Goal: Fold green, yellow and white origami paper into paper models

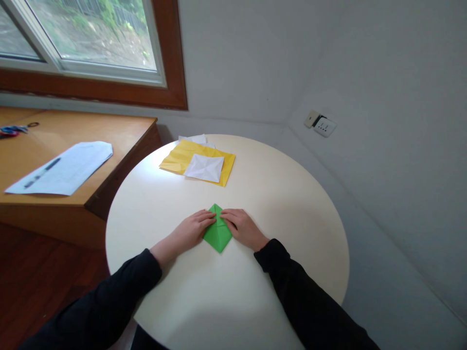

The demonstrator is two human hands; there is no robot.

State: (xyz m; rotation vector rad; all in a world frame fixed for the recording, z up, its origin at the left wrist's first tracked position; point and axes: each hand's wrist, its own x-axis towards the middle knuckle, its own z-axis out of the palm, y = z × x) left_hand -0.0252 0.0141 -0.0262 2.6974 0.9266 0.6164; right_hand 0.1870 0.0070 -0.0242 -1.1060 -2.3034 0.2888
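A green paper (218,235), folded into a diamond shape, lies near the middle of the round cream table (284,204). My left hand (192,228) presses on its left edge with fingers flat. On the paper's right edge rests my right hand (241,227), fingertips meeting the left ones near the top fold. Both sleeves are black. Neither hand lifts the paper; both hold it down on the tabletop.
At the table's far side lies a yellow sheet (182,158) with a white folded paper (204,167) on it. A wooden desk (116,131) at left carries a white sheet with a pen (42,172) and scissors (12,130). The wall and a socket (323,125) stand right.
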